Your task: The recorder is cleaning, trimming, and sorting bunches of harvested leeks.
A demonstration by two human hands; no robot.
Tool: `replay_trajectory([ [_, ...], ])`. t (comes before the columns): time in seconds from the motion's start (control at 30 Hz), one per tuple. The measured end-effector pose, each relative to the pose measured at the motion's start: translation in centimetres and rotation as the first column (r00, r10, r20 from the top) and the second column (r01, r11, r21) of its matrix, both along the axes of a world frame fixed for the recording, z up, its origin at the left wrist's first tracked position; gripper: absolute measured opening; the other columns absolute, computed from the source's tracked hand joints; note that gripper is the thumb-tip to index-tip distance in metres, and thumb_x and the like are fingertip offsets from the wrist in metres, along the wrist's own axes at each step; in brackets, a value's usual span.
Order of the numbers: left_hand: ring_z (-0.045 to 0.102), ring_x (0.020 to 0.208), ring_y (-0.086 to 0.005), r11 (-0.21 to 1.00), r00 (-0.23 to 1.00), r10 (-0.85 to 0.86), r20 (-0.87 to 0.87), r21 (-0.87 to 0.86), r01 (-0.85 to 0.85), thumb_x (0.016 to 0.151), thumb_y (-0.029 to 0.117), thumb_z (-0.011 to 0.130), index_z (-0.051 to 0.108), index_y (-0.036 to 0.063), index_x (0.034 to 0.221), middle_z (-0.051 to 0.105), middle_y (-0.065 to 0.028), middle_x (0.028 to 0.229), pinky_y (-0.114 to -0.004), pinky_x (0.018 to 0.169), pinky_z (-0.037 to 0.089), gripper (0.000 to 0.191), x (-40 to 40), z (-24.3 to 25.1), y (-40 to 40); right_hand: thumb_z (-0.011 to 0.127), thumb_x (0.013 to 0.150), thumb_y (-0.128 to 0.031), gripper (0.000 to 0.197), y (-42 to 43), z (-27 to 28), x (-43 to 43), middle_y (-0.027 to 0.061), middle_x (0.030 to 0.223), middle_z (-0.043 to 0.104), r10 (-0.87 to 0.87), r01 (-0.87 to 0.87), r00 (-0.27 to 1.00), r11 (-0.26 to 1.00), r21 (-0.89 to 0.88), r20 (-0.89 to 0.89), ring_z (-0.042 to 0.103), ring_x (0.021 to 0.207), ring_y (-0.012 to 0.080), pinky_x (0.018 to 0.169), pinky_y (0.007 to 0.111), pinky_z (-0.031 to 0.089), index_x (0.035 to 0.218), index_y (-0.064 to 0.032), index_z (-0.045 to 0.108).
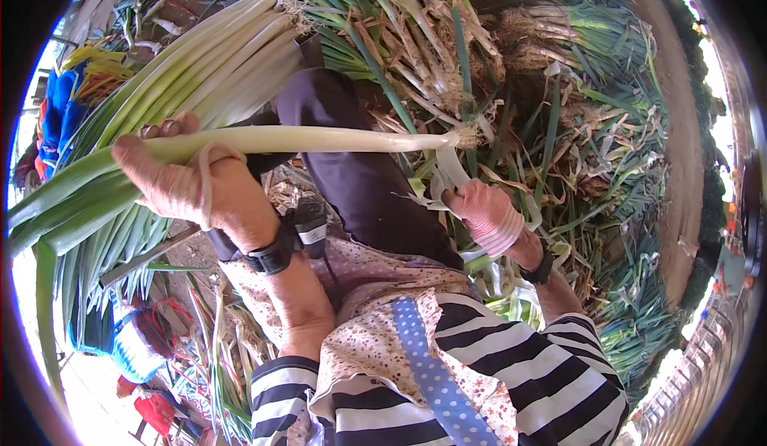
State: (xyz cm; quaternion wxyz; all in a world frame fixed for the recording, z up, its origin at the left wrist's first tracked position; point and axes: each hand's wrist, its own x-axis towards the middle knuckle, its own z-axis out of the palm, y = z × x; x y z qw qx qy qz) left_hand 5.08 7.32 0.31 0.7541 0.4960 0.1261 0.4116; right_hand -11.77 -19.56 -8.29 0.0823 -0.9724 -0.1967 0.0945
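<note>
A long green onion stalk [311, 138] lies across my lap level, its rooted end to the right and its green leaves to the left. My left hand [186, 176], with striped cloth wrapped around the palm, is closed around its stem near the leaves. At the root end, my right hand [485, 215], also wrapped in striped cloth, grips a pale outer layer [450, 167] that hangs down from the stalk. Beyond my left hand, a row of cleaned green onions [222, 56] lies side by side, roots pointing up and right.
Unpeeled green onions with dry roots [413, 32] are piled ahead, and more bundles [575, 32] lie at the upper right. Peeled leaves litter the ground [539, 164] by my right hand. A roll of blue twine [138, 344] and a red cloth or bag [154, 413] are at the lower left.
</note>
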Motion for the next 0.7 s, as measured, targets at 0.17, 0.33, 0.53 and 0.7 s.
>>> replay_trajectory([
  [0.17,0.043,0.075,-0.013,0.996,0.996,-0.092,0.018,-0.003,0.092,0.087,0.053,0.053,0.05,0.0038,0.095,0.044,-0.0035,0.083,-0.025,0.066,0.045,0.05,-0.7,-0.3,1.0,0.059,0.067,-0.004,0.026,-1.3,-0.7,-1.2,0.0119,0.079,0.055,-0.065,0.049,0.989,0.992,-0.117,-0.136,0.06,0.075,0.0287,0.055,0.036,0.052,0.093,-0.0046,0.058],
  [0.33,0.038,0.068,-0.0114,0.904,0.916,-0.349,0.198,-0.187,0.385,0.082,0.058,0.056,0.05,0.0056,0.093,0.043,-0.0003,0.078,-0.022,0.058,0.037,0.054,-0.5,-0.5,2.1,0.057,0.068,-0.004,0.018,-3.1,-3.0,-2.8,0.0144,0.078,0.055,-0.243,0.231,0.965,0.966,-0.113,-0.101,0.059,0.076,0.0336,0.057,0.043,0.049,0.086,-0.0055,0.055],
  [0.53,0.038,0.066,-0.0101,0.872,0.875,-0.407,0.262,-0.173,0.458,0.077,0.051,0.067,0.05,0.0056,0.091,0.043,0.0005,0.076,-0.022,0.056,0.035,0.05,-0.7,-0.4,3.0,0.058,0.073,-0.007,0.016,-5.5,-9.0,-3.7,0.015,0.087,0.058,-0.366,0.36,0.913,0.931,-0.066,-0.18,0.06,0.083,0.0358,0.066,0.045,0.05,0.088,-0.0082,0.059],
  [0.7,0.041,0.057,-0.0085,0.397,0.438,-0.627,0.644,-0.22,0.891,0.066,0.05,0.076,0.048,0.0059,0.089,0.045,0.0015,0.072,-0.018,0.052,0.039,0.057,0.4,-1.0,5.4,0.065,0.072,-0.011,0.029,-9.3,-12.4,-4.8,0.0163,0.1,0.061,-0.565,0.361,0.767,0.772,-0.523,-0.305,0.06,0.093,0.0346,0.074,0.042,0.051,0.1,-0.0091,0.06],
])
